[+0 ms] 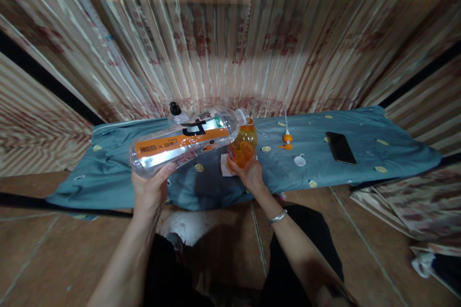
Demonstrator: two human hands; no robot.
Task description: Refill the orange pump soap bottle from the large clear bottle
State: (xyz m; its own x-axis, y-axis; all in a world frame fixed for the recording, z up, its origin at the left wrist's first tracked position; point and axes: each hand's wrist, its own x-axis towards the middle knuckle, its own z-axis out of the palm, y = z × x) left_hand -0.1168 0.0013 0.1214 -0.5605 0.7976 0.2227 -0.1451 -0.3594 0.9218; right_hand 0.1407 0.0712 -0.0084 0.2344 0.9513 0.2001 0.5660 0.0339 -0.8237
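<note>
My left hand grips the base end of a large clear plastic bottle with an orange and silver label. That bottle lies tilted nearly flat, its neck pointing right at the mouth of a smaller orange bottle. Around the lower part of the orange bottle, my right hand is closed, holding it upright. Whether liquid flows between the two mouths I cannot make out. A white piece of paper lies beside the orange bottle. To the right rests an orange pump head with a clear tube.
A clear bottle with a black pump top stands behind the large bottle. On the teal patterned cloth lie a white round cap and a black phone. Striped curtains hang behind, with dark poles at the sides.
</note>
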